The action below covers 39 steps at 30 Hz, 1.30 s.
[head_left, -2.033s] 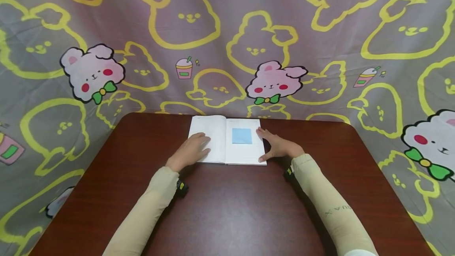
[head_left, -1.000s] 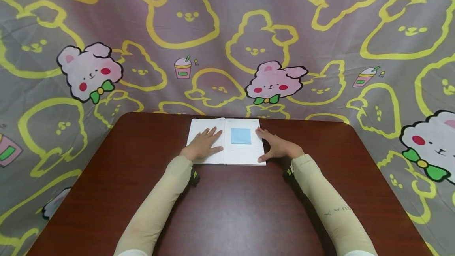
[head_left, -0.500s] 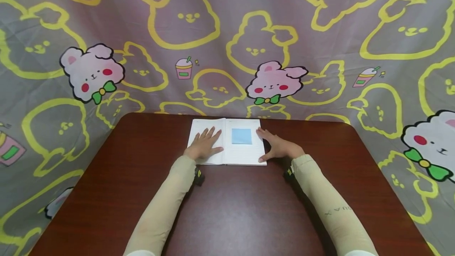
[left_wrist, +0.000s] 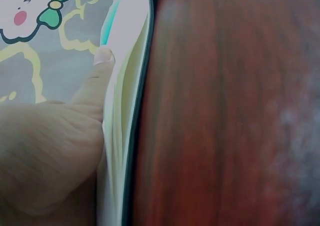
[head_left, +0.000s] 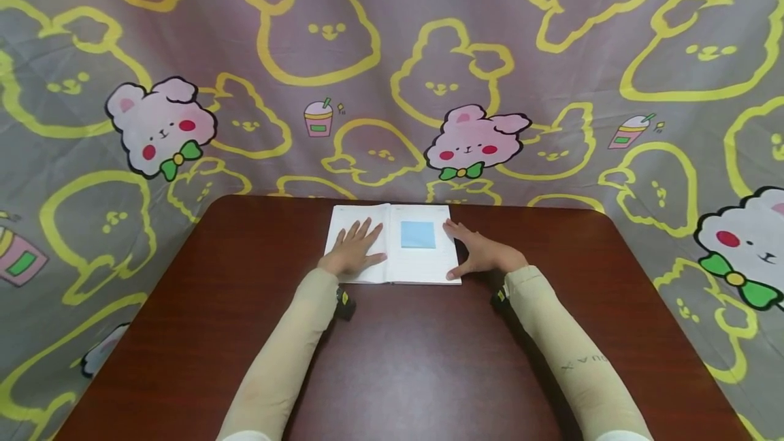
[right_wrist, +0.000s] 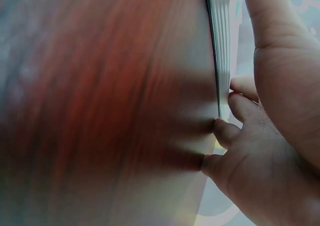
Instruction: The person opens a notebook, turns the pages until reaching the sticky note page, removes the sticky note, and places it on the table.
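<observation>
An open notebook [head_left: 422,268] with white pages lies at the far side of the table, a square blue sticky note [head_left: 418,235] on its right page. Fingers spread, my left hand [head_left: 353,248] rests flat on the left page. In the left wrist view its thumb lies on the top page, above slightly parted page edges [left_wrist: 120,121]. My right hand [head_left: 486,252] touches the right edge of the notebook, thumb near the lower corner and fingers farther up. From the right wrist, several fingertips [right_wrist: 207,163] show beside the page stack [right_wrist: 220,41], some down at the table.
The dark reddish-brown table [head_left: 404,359] stretches towards me and to both sides of the notebook. Behind it hangs a grey curtain [head_left: 380,53] with cartoon rabbits and yellow outlines. A small black device [head_left: 345,303] is strapped at each wrist.
My left hand has shifted right from the left page's outer part, and its fingers have spread flat on the page, which now lies lower. The right hand keeps its place.
</observation>
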Each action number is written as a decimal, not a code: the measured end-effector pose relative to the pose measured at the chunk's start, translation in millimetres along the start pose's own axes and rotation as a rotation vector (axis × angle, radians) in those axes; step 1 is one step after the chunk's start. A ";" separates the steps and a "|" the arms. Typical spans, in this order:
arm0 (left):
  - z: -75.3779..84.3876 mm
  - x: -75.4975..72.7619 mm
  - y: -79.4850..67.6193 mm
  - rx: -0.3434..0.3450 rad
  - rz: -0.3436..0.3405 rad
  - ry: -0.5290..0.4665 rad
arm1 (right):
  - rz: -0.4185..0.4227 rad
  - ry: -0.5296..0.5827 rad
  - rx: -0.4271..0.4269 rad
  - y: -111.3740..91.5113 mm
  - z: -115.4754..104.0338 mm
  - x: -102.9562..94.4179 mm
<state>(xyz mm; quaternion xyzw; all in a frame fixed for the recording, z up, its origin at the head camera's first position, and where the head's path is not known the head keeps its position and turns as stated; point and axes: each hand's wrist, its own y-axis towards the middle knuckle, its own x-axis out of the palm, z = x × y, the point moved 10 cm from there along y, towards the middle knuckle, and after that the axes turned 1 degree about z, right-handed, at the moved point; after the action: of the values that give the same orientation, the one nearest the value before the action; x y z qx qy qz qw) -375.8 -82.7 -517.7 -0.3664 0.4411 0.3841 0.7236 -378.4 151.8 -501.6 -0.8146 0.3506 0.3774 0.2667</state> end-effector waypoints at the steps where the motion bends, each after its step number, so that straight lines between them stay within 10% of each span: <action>1: 0.4 -0.5 -0.1 0.001 -0.002 0.001 | 0.003 0.000 0.002 -0.2 0.1 -0.3; 26: -11.9 8.1 12.1 0.020 0.012 -0.064 | -0.001 -0.037 0.039 2.8 -5.4 -2.1; 39: -9.2 4.8 8.0 0.025 0.037 -0.063 | 0.235 -0.514 -0.167 32.0 -82.5 9.4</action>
<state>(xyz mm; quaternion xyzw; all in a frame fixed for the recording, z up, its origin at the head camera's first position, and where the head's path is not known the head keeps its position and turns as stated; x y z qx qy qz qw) -384.5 -86.1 -526.8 -0.3369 0.4298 0.4030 0.7344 -363.4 71.1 -467.3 -0.6653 0.3313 0.6271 0.2333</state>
